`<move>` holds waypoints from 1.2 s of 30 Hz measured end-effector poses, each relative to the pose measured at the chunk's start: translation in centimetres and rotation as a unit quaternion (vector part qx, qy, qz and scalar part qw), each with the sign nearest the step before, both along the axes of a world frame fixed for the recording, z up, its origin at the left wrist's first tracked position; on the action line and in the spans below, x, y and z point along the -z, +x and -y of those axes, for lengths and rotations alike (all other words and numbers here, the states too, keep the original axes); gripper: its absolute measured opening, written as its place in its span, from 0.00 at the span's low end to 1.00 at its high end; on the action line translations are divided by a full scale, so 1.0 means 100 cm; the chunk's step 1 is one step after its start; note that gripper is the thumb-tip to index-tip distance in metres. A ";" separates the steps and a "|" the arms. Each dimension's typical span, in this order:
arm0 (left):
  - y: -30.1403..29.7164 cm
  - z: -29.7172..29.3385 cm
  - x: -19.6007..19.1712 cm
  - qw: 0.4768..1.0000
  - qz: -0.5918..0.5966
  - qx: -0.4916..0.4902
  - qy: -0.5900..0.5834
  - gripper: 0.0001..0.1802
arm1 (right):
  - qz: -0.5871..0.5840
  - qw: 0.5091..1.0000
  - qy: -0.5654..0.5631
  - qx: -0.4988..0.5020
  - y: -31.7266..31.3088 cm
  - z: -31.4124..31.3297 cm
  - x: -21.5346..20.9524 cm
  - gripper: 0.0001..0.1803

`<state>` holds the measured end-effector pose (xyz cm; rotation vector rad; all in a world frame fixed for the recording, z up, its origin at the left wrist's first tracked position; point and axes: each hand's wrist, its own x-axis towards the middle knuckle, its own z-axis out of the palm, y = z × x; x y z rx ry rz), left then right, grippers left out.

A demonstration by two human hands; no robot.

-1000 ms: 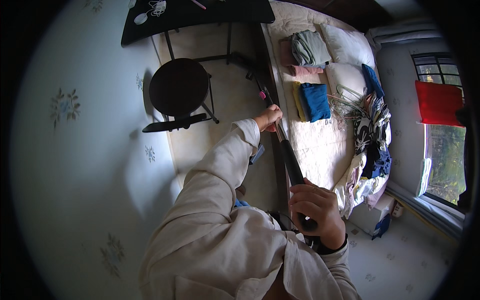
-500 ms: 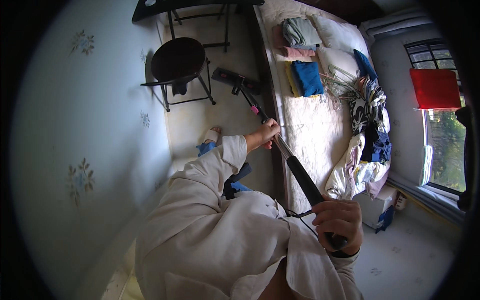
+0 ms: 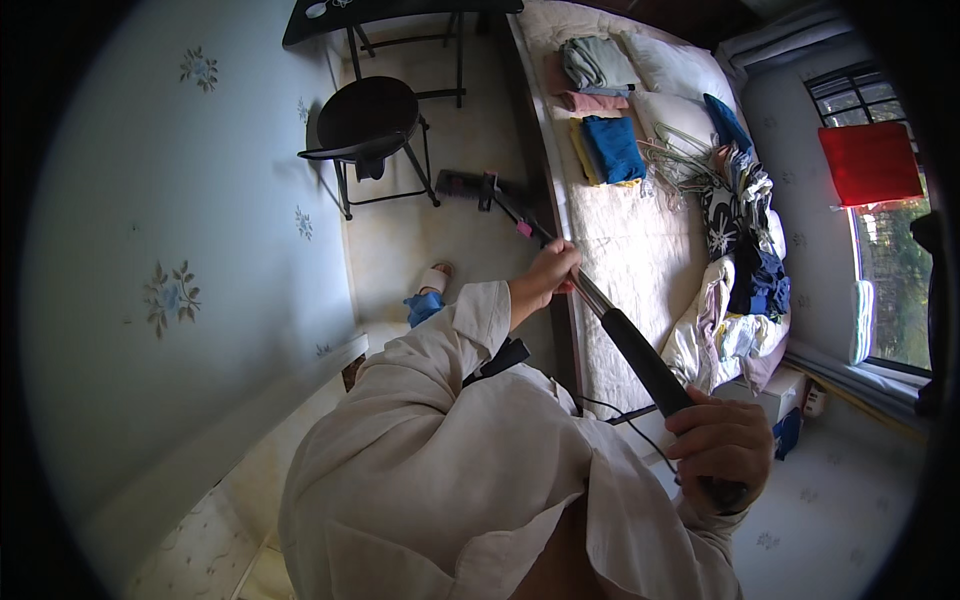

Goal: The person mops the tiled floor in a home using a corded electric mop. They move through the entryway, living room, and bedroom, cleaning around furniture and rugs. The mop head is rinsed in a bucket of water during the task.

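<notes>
Slanting across the view is a flat mop [image 3: 645, 360] with a metal pole, a thick black grip and a wide dark head [image 3: 470, 186]. My left hand [image 3: 545, 275] is closed round the metal pole, beside the bed's edge. Lower right, my right hand [image 3: 722, 440] wraps the black grip near its end. The mop head is over the floor between the black chair [image 3: 367, 118] and the bed [image 3: 655, 290]; its edge looks tilted, and I cannot tell if it touches the floor. A thin black cord [image 3: 630, 425] hangs near my right hand.
Folded clothes [image 3: 612, 148], pillows [image 3: 685, 75], wire hangers [image 3: 680, 160] and heaped clothing [image 3: 760, 285] lie on the bed. A black table [image 3: 390, 12] stands at the far left. My slippered foot [image 3: 437, 278] is on the floor near the papered wall [image 3: 230, 250].
My right hand has moved right with the grip end. The mop head now shows a more tilted, textured side and sits slightly further right. The whole view has shifted a little.
</notes>
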<state>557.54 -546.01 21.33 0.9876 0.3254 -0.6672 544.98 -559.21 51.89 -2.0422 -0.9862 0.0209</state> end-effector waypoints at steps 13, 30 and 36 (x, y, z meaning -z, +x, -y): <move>0.138 -0.097 0.088 0.992 0.056 -0.099 0.055 0.05 | -0.086 0.985 0.147 -0.025 0.119 -0.055 0.129 0.09; 0.026 0.003 0.041 0.982 0.051 0.179 0.029 0.13 | -0.032 0.989 0.134 -0.047 0.042 0.004 0.043 0.07; -0.030 0.021 0.002 0.943 0.034 0.331 -0.006 0.19 | 0.017 0.993 0.114 -0.036 0.005 0.042 0.000 0.11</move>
